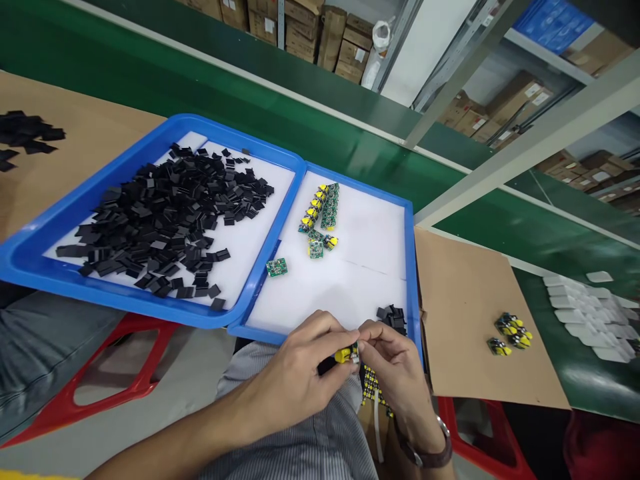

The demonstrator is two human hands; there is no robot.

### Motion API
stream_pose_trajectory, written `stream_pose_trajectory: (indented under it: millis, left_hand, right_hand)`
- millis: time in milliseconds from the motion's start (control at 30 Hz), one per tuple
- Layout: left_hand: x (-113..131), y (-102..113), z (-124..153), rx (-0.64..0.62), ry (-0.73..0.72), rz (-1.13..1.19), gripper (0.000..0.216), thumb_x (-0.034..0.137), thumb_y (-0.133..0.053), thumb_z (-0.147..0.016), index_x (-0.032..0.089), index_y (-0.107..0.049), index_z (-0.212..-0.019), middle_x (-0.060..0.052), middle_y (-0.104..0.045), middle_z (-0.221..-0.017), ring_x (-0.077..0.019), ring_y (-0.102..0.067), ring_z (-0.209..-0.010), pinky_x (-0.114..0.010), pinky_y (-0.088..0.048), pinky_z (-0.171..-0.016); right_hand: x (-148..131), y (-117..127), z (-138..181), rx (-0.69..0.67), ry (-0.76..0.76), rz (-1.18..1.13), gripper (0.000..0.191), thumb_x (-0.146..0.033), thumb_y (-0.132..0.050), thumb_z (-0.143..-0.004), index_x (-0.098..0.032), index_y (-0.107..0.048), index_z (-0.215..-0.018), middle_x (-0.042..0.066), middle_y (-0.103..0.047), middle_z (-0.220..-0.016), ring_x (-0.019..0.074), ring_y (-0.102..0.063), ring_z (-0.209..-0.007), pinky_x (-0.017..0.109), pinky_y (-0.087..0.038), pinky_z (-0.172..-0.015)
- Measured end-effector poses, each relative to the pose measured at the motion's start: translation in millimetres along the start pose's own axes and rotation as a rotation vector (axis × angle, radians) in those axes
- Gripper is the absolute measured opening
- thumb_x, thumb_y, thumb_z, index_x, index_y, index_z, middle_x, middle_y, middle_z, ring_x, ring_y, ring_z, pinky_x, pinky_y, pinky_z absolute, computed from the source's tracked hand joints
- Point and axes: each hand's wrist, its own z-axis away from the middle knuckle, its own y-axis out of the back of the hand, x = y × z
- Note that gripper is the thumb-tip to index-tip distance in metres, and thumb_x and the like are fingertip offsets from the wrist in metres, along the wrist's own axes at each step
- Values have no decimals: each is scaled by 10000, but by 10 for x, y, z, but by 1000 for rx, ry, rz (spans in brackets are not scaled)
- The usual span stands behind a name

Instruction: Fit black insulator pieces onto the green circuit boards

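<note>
Left hand (300,373) and right hand (395,365) both have a fingertip grip pinched shut on one little yellow part (346,354), right over the lap, just off the near edge of the right blue tray (413,267). Green boards (323,210) sit further back in it.

Blue trays (60,267) hold black pieces (170,213), green-and-yellow boards (320,210), beside brown cardboard (470,313) and a green belt (350,143).

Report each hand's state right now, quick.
Left hand: closed, pinching the small yellow part.
Right hand: closed, fingertips gripping the same part from the other side.
</note>
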Motion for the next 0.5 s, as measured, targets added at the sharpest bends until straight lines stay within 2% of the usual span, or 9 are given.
stream_pose_trajectory:
  millis: [167,300,500]
  left_hand:
    - [-12,-6,-29,28,50,25,380,141,-697,-938,217,-693,-1310,-54,-666,-1101,-175,-682,-1023,-323,-595,-915]
    - [9,-14,-50,66,49,22,391,120,-699,-924,245,-679,-1294,-36,-678,-1101,-171,-683,-1026,-319,-587,-925]
    - [44,-8,-58,71,32,26,315,49,-681,-899,217,-698,-1165,-28,-679,-1063,-153,-676,-1005,-287,-568,-910]
  right_hand:
    - [34,11,33,76,28,-45,36,-263,-811,-912,-242,-811,-941,27,-735,-878,162,-691,-790,266,-599,-706]
    - [60,9,62,143,-46,-132,215,-303,-880,-842,-258,-815,-1041,38,-767,-901,173,-695,-798,273,-601,-704]
    - [122,-15,59,210,0,-118,120,-323,-879,-842,-233,-805,-874,11,-724,-790,139,-648,-714,238,-554,-677]
